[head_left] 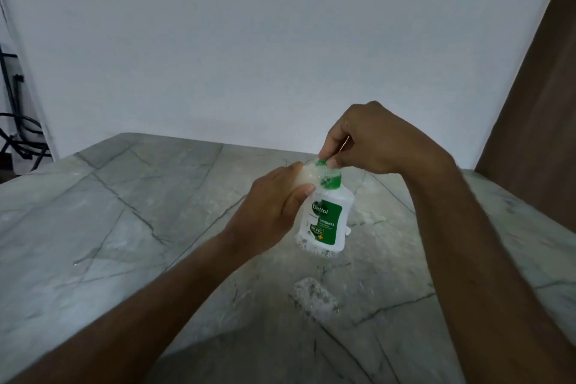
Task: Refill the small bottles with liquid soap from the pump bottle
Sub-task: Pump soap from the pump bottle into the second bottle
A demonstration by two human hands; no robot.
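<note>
Grey marble tabletop point(131, 227) w/ dark veins, white wall behind. Dettol pump bottle point(324, 221) stands upright near table centre, green label facing cam. Left hand point(274, 206) wraps a small translucent bottle point(307, 176), tilted vs the green pump head point(328, 176). Right hand point(371, 140) pinches the pump top, thumb + fingertips narrow.

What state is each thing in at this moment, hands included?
Pump bottle: upright on the table, nearly empty.
Green pump head: on the bottle, pinched at its top.
Small bottle: held against the pump head.
Left hand: gripping the small bottle.
Right hand: fingertips on the pump top.
</note>
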